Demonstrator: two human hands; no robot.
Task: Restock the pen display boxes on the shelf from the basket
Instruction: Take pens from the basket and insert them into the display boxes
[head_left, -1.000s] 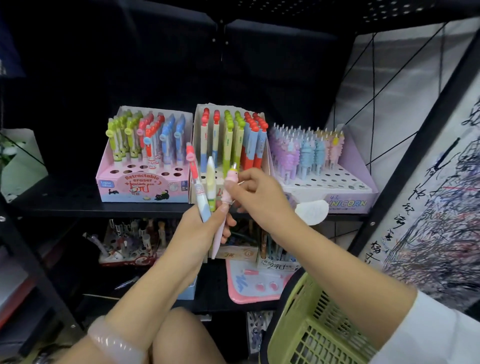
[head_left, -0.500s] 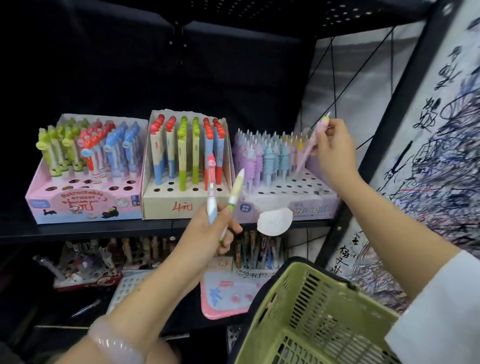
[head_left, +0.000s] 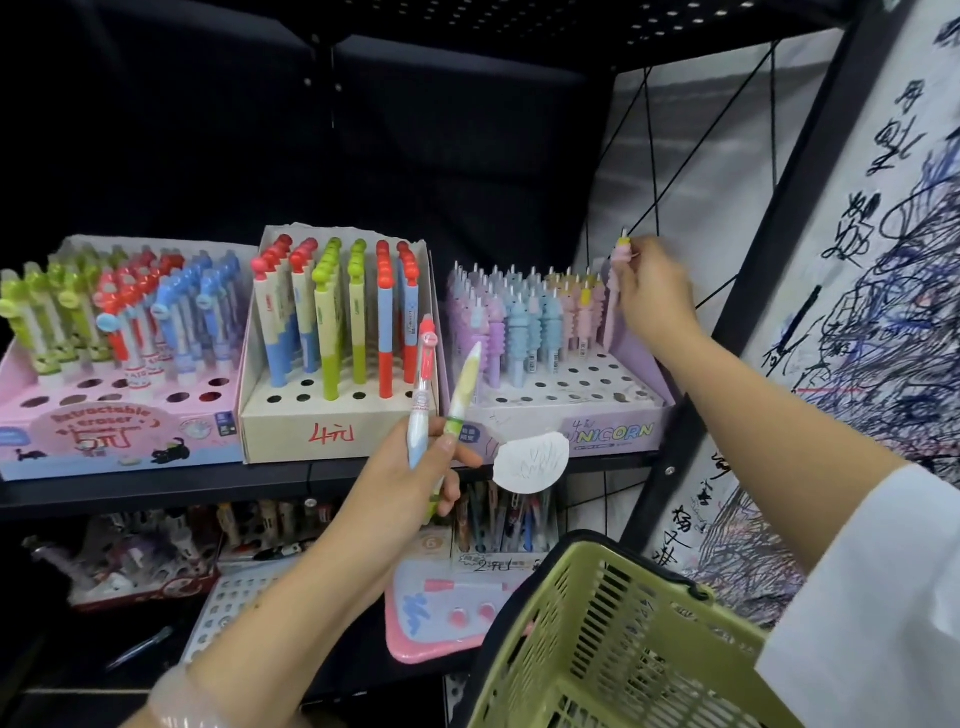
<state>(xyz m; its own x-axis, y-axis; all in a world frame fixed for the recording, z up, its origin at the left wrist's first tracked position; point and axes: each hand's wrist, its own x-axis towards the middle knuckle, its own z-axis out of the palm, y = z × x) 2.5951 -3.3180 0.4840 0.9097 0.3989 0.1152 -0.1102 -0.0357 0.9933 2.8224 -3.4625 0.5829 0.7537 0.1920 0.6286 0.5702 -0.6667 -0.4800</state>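
Note:
Three pen display boxes stand on the black shelf: a pink eraser-pen box (head_left: 119, 436) at left, a beige box (head_left: 311, 431) in the middle, a lilac unicorn box (head_left: 613, 431) at right. My right hand (head_left: 657, 291) pinches a pink unicorn pen (head_left: 615, 291), held upright at the back right corner of the lilac box. My left hand (head_left: 410, 478) grips two pens in front of the beige box: a red-topped pen (head_left: 422, 384) and a green-and-cream pen (head_left: 462, 395). The green basket (head_left: 623, 639) hangs at lower right.
A white oval tag (head_left: 530, 460) hangs from the shelf edge below the lilac box. The lower shelf holds more pen trays (head_left: 140, 561) and a pink board (head_left: 441, 618). A scribbled white sheet (head_left: 883, 338) and a black slanted frame post (head_left: 769, 249) stand at right.
My right hand took the pink pen from my left hand's bundle, carried it right to the unicorn box, and has now turned it upright at the back row. My left hand stays put.

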